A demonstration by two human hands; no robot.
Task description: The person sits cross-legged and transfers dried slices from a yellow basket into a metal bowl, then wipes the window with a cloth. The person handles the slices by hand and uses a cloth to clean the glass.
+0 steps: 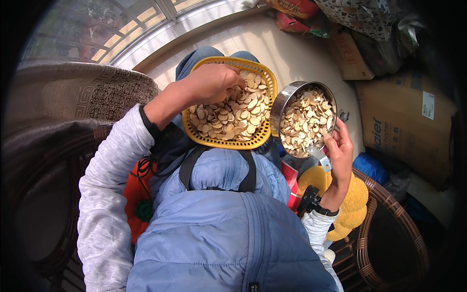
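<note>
A yellow perforated plastic basket [230, 144] rests on my lap, holding many thin, pale dried slices [251, 104]. My left hand [215, 82] reaches into it from the upper left, fingertips bent down among the slices; whether they pinch any is hidden. To the right, my right hand [337, 146] grips a round stainless steel pan [288, 91] by its rim near the short metal handle [323, 160]. The pan is tilted and holds smaller, broken pale pieces [306, 120]. It touches or nearly touches the basket's right side.
Around me is a brown rattan chair [396, 208] with a yellow plush cushion [352, 204]. Cardboard boxes [405, 135] and bags stand at right on the tiled floor [295, 47]. A patterned cloth [116, 91] lies left, below a window [109, 29].
</note>
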